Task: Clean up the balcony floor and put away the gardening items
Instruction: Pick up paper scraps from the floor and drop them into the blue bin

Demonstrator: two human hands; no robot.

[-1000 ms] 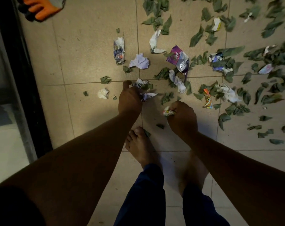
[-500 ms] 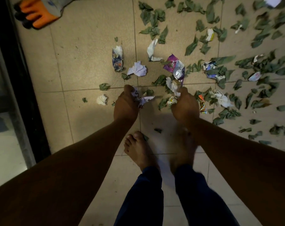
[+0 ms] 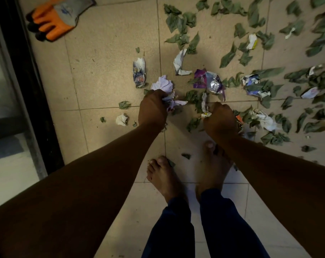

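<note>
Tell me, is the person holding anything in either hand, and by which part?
Both hold litter. The left hand grips crumpled pale paper scraps by their near ends. The right hand grips a twisted white wrapper at its lower end.

Both hands are down at the floor [image 3: 105, 58] ahead of the two bare feet [image 3: 187, 174], the left hand [image 3: 153, 108] left of the right hand [image 3: 220, 120]. Crumpled paper [image 3: 162, 85] lies just beyond the left hand; a wrapper [image 3: 209, 81] lies beyond the right. Leaves [image 3: 269, 71] spread to the right; gloves [image 3: 53, 19] lie far left, beside the door frame [image 3: 31, 86]
</note>
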